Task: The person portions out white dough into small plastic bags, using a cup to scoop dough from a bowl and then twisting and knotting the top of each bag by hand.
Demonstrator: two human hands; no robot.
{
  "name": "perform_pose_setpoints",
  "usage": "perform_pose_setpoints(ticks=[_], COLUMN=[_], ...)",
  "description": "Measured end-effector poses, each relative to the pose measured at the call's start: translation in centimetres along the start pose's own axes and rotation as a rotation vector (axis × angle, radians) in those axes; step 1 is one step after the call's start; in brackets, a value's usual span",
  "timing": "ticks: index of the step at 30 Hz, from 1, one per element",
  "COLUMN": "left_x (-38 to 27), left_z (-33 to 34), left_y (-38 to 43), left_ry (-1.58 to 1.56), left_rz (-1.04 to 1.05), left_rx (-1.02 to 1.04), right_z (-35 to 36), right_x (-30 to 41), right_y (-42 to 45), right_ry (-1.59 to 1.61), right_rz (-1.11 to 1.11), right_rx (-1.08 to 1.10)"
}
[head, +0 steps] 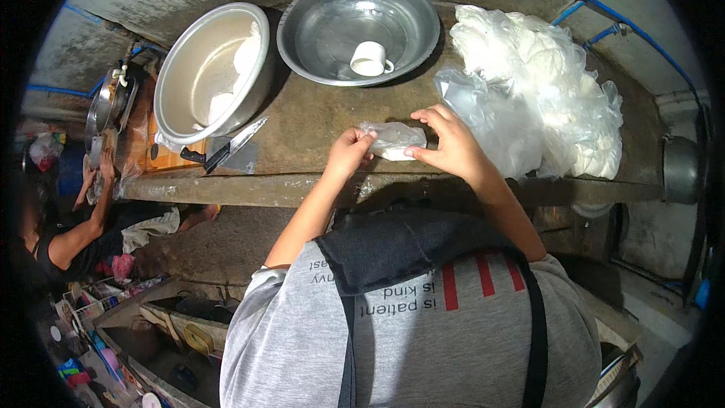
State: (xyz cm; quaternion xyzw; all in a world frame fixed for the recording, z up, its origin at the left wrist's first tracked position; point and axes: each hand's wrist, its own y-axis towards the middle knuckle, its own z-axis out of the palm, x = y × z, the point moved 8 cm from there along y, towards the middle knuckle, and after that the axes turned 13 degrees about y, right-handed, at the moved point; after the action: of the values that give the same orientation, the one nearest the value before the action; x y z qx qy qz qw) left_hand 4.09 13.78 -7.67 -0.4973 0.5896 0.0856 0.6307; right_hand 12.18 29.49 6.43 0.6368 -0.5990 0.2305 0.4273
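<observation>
Just above the near edge of the worktop is a small clear plastic bag (pixel 393 139) with something white in its lower part. My left hand (pixel 352 152) pinches its left end between thumb and fingers. At the other end, my right hand (pixel 453 141) has its fingers spread, and the thumb tip meets or nearly meets the bag. Close beyond my right hand lie loose clear plastic bags (pixel 493 119). They lean against a large heap of bagged white material (pixel 544 62), whose exact kind I cannot tell.
A metal basin (pixel 294 45) holds a white mug (pixel 369 58). Left of it, a deep pot (pixel 164 96) tilts with white pieces inside. Black-handled knives (pixel 226 150) lie near the worktop's front edge (pixel 272 190). Another person (pixel 85 238) works at far left.
</observation>
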Motion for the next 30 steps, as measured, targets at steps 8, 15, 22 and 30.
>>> perform_pose_setpoints(ticks=[8, 15, 22, 30], left_x=[-3.8, -5.0, -6.9, -4.7], left_z=[-1.9, -1.7, 0.1, -0.6], left_y=[-1.9, -3.7, -5.4, -4.0], left_ry=[0.465, -0.075, 0.280, 0.791], left_rz=[0.366, 0.329, 0.612, 0.395], left_rx=[-0.197, 0.000, 0.080, -0.172], right_z=[1.0, 1.1, 2.8, 5.7], right_x=[-2.4, -2.5, -1.8, -3.1], right_y=[0.4, 1.1, 1.2, 1.6], right_ry=[0.076, 0.199, -0.037, -0.080], right_rz=[0.127, 0.064, 0.078, 0.245], right_rx=[-0.076, -0.062, -0.170, 0.118])
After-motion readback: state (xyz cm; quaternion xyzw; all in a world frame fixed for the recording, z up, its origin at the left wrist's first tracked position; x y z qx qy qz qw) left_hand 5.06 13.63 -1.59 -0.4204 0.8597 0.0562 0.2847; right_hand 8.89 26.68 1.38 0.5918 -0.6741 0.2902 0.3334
